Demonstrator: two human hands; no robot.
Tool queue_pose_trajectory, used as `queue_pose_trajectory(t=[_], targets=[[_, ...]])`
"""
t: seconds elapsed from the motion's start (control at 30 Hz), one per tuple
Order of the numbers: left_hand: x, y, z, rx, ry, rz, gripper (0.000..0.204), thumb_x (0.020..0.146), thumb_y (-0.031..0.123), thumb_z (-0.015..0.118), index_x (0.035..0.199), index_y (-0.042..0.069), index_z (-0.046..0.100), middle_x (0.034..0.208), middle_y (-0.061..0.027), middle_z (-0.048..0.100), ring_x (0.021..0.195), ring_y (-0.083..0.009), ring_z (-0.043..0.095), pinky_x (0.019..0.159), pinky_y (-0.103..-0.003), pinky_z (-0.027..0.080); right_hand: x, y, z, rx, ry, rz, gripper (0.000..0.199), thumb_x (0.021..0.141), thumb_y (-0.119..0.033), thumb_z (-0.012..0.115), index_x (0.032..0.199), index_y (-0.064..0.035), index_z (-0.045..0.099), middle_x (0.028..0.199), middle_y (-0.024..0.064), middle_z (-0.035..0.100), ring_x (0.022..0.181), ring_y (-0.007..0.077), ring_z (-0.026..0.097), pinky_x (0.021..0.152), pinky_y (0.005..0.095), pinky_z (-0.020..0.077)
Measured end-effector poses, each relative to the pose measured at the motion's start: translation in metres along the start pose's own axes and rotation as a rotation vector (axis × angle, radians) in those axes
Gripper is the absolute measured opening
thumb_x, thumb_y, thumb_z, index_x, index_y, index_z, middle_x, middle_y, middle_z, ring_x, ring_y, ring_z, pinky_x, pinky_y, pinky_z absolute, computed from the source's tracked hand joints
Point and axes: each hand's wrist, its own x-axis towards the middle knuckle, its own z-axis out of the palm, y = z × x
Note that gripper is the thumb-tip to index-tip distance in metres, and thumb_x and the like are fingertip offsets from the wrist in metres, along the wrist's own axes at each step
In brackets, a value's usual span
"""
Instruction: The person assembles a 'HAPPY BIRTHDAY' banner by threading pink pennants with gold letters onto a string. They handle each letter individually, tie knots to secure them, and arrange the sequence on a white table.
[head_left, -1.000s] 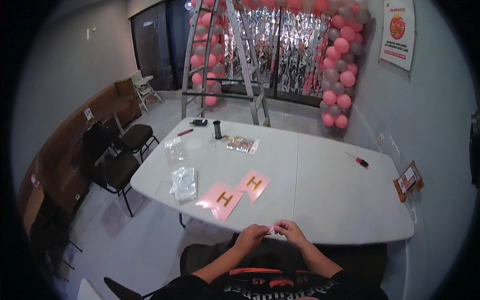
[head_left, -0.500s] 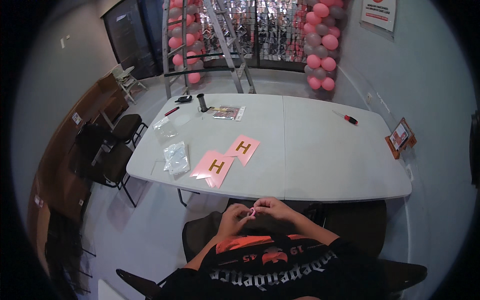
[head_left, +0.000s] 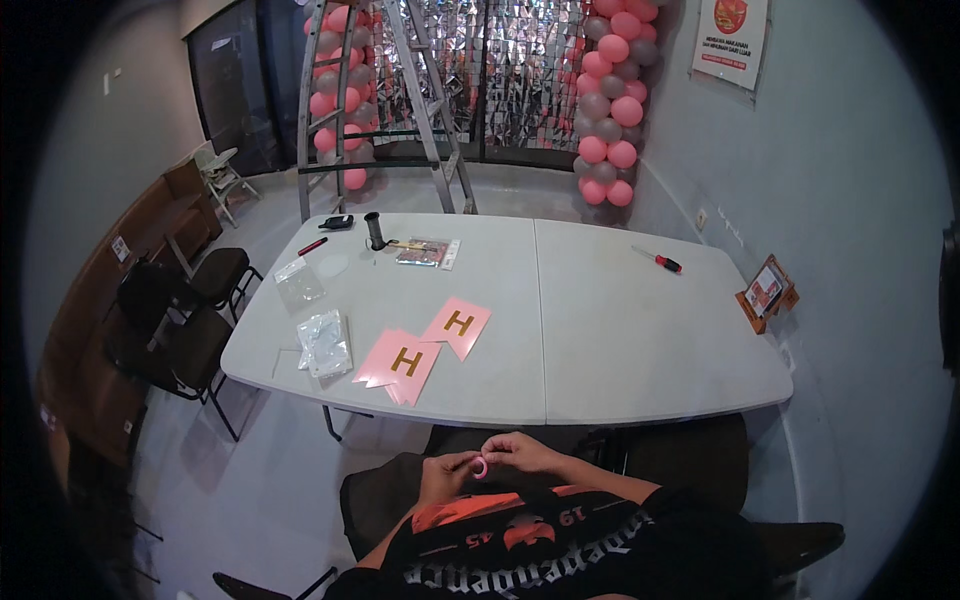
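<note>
You are holding a small pink ring (head_left: 486,468) close to your body, just short of the near edge of the table (head_left: 640,340). Your two hands are coming together on it: your left hand (head_left: 446,474) is pinching it from nine o'clock, and your right hand (head_left: 522,455) is pinching it near one o'clock. I cannot tell how hard you are squeezing. You could be pressing softly, so the ring is keeping its round shape. Working over the table would be safer, since nothing flat is sitting right under the ring.

From the ring, the pink flags (head_left: 372,364) are lying toward eleven o'clock, two of them showing a big gold letter. Your black shirt (head_left: 650,555) is showing white letters and numbers. At one o'clock, a wall sign (head_left: 712,62) is showing a red picture with printed lines. At two o'clock, a wooden stand (head_left: 755,322) is holding a printed card. Near half past eleven, a shiny packet (head_left: 424,257) is lying flat, its print too small for reading.
</note>
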Motion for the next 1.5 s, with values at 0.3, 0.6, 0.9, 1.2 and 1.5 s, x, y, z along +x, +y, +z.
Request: queue_pose_trajectory(t=[0.3, 0.6, 0.9, 1.2, 1.5], targets=[[0.009, -0.014, -0.024, 0.018, -0.008, -0.100, 0.022, 0.078, 0.014, 0.068, 0.097, 0.002, 0.068, 0.076, -0.0056, 0.068, 0.064, -0.0063, 0.058, 0.058, -0.022, 0.048, -0.013, 0.008, 0.007, 0.146, -0.073, 0.083, 0.020, 0.093, -0.024, 0.051, 0.093, -0.0049, 0.054, 0.087, -0.0034, 0.052, 0.084, 0.0064, 0.047, 0.078, 0.0224, 0.0385], [0.018, -0.035, -0.007, -0.470, -0.426, -0.557, 0.034, 0.087, 0.018, 0.060, 0.117, 0.003, 0.057, 0.095, -0.0059, 0.066, 0.081, -0.0107, 0.062, 0.069, -0.024, 0.051, -0.024, -0.006, -0.025, 0.797, 0.265, -0.123, 0.011, 0.094, -0.017, 0.046, 0.098, -0.0064, 0.049, 0.099, 0.0090, 0.060, 0.098, 0.0160, 0.056, 0.089, 0.0309, 0.0422], [0.148, -0.056, 0.038, -0.247, -0.398, -0.574, 0.033, 0.084, 0.023, 0.063, 0.112, 0.006, 0.060, 0.094, -0.0037, 0.065, 0.073, -0.0126, 0.062, 0.065, -0.023, 0.050, -0.026, 0.019, -0.115, 0.669, 0.779, -0.154, 0.011, 0.090, -0.016, 0.055, 0.096, -0.0082, 0.052, 0.076, 0.0015, 0.055, 0.067, 0.0130, 0.055, 0.069, 0.0352, 0.0520], [0.293, -0.078, -0.006, 0.720, 0.198, 0.059, 0.040, 0.073, 0.026, 0.066, 0.108, 0.009, 0.062, 0.104, -0.0158, 0.060, 0.099, -0.0322, 0.056, 0.086, -0.039, 0.046, -0.044, 0.104, -0.176, 0.574, 1.047, 0.058, 0.021, 0.086, -0.010, 0.059, 0.103, -0.0103, 0.048, 0.074, 0.0048, 0.059, 0.048, 0.0065, 0.045, 0.038, 0.0188, 0.0306], [0.366, -0.096, -0.014, 1.098, -0.012, -0.285, 0.093, 0.050, 0.055, 0.080, 0.117, -0.002, 0.049, 0.120, -0.0174, 0.049, 0.117, -0.0352, 0.043, 0.096, -0.041, 0.041, -0.044, 0.122, -0.181, 0.372, 1.010, 0.102, 0.041, 0.083, -0.003, 0.057, 0.120, -0.0060, 0.040, 0.084, 0.0100, 0.065, 0.050, 0.0068, 0.048, 0.041, 0.0201, 0.0345]])
